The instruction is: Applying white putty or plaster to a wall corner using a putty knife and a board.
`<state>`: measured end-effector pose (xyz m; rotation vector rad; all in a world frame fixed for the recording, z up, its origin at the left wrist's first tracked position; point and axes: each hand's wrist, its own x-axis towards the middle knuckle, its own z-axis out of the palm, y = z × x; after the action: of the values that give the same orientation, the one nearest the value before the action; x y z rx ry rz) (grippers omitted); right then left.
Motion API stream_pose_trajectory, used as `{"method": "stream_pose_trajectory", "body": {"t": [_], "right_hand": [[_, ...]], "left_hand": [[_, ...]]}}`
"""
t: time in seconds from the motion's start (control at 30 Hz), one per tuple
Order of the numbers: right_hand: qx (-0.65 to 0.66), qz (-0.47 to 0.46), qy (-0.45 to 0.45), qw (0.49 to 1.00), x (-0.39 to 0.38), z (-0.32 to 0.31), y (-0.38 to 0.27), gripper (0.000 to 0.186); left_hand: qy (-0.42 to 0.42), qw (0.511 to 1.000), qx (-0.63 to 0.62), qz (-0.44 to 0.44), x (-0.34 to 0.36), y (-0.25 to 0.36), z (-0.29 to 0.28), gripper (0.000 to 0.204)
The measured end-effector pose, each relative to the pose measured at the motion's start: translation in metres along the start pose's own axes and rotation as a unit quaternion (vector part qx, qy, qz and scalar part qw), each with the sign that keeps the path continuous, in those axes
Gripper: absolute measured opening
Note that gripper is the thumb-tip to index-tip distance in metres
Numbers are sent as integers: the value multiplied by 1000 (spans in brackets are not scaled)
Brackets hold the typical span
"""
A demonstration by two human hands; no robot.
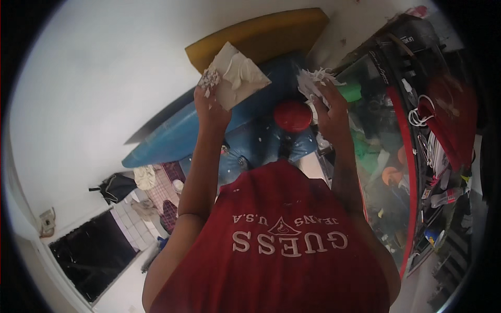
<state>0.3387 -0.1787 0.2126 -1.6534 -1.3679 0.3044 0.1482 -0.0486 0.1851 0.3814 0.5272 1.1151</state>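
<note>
My left hand [207, 104] grips a small square board [224, 96] from beneath, raised in front of me. A thick smear of white paste [241, 70] lies across the board, and crumbly lumps cling around my fingers. At about the same height, my right hand [332, 104] is closed on a pale flat scraper [309, 87] caked with white paste. The scraper's exact shape is partly hidden by my fingers and the paste. A gap separates the two hands.
Behind my hands stretch a long blue padded form [172, 138] and a mustard-yellow panel [255, 34]. Below them is a red round top [293, 116]. A red-edged glassy panel [389, 151] and clutter fill the right side. A white wall [104, 78] rises at left.
</note>
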Motion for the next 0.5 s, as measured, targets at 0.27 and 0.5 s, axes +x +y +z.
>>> {"method": "stream_pose_trajectory", "body": {"t": [0.27,0.5], "right_hand": [[-132,-129,-111,977,-19,42,-64,33],[-221,-169,-143,950,-25,90,-72,34]], "left_hand": [[76,985,131,84,-19,16,-43,30],[-15,578,699,422,-39,37,-46,21]]}}
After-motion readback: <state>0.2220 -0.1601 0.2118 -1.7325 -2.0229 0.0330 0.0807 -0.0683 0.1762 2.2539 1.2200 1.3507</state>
